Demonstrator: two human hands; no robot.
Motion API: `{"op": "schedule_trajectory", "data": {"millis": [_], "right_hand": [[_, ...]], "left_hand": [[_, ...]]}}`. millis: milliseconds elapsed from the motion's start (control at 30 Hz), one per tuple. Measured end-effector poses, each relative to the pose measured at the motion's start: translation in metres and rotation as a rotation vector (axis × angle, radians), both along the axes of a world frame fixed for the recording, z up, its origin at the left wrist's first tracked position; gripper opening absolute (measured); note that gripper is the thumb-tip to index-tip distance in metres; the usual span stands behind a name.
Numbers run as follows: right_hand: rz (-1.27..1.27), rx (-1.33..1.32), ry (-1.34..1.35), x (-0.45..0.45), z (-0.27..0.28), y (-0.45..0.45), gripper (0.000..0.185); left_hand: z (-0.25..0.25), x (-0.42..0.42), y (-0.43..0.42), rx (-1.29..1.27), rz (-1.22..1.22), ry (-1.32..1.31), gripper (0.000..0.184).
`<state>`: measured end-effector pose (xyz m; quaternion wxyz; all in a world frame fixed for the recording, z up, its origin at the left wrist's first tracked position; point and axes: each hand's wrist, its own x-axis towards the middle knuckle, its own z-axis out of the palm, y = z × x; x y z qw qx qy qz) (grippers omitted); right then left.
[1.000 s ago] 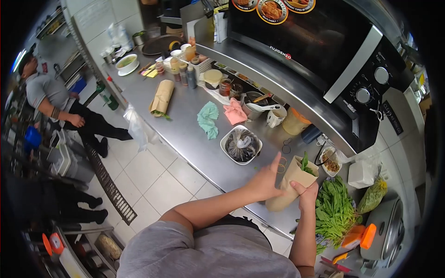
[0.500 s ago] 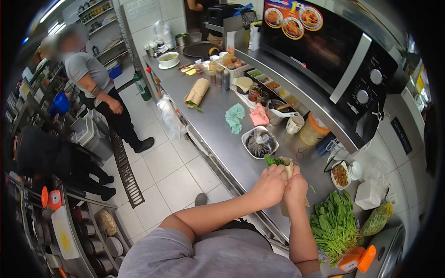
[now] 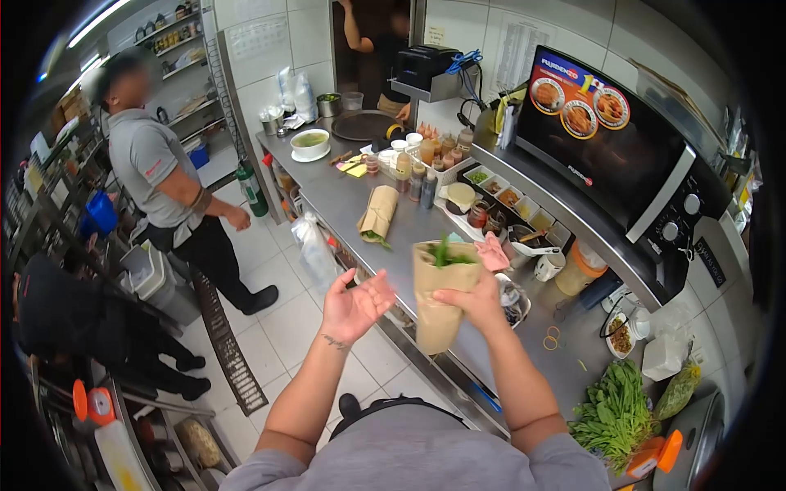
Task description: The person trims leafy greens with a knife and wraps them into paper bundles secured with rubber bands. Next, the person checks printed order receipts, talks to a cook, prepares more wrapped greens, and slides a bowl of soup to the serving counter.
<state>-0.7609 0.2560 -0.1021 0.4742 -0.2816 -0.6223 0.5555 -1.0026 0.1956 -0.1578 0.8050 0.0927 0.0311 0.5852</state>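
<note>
In my right hand (image 3: 479,304) is a brown paper-wrapped bundle of leafy greens (image 3: 442,299), held upright near the counter's front edge with green leaves showing at its open top. To its left, my left hand (image 3: 358,309) is open, palm up and fingers apart, touching nothing. A second paper-wrapped bundle (image 3: 380,211), with a band round it and leaves poking out, lies on the steel counter (image 3: 336,184). A pile of loose leafy greens (image 3: 612,409) sits at the right. Rubber bands (image 3: 553,337) lie on the counter. The held bundle partly hides a white tub (image 3: 513,299).
A microwave (image 3: 606,139) stands on a raised shelf above the counter. Sauce bottles (image 3: 416,182), a soup bowl (image 3: 310,144) and an orange scale (image 3: 655,454) are around. Two people (image 3: 155,164), (image 3: 90,327) stand at the left; another person (image 3: 372,41) is behind the opening.
The bundle has been lifted from the counter and moved left in my right hand. My left hand has let go of it and opened. The view has shifted.
</note>
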Motion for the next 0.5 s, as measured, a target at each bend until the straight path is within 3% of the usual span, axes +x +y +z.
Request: {"op": "schedule_trajectory", "data": {"millis": [33, 100, 167, 200, 267, 367, 467, 500], "right_hand": [[0.027, -0.070, -0.062, -0.022, -0.013, 0.014, 0.069], [-0.093, -0.015, -0.174, -0.051, -0.025, 0.040, 0.069], [-0.247, -0.005, -0.252, -0.073, -0.039, 0.068, 0.068], [-0.265, -0.009, -0.241, -0.077, -0.052, 0.085, 0.068], [-0.530, -0.083, -0.406, -0.078, -0.082, 0.122, 0.067], [-0.593, -0.240, -0.400, -0.088, -0.115, 0.180, 0.068], [-0.694, -0.201, -0.537, -0.117, -0.117, 0.222, 0.066], [-0.701, -0.170, -0.534, -0.124, -0.143, 0.252, 0.070]], "left_hand": [[0.012, -0.015, -0.005, -0.104, -0.071, 0.211, 0.056], [-0.031, -0.061, -0.010, -0.297, 0.161, 0.980, 0.060], [-0.058, -0.117, -0.030, -0.281, 0.281, 1.207, 0.060], [-0.062, -0.145, -0.041, -0.327, 0.246, 1.171, 0.058], [-0.065, -0.187, -0.057, -0.377, 0.195, 1.137, 0.057], [-0.068, -0.227, -0.055, -0.473, 0.291, 1.163, 0.050], [-0.068, -0.241, -0.028, -0.479, 0.316, 1.168, 0.044], [-0.069, -0.241, -0.016, -0.479, 0.308, 1.172, 0.044]]}}
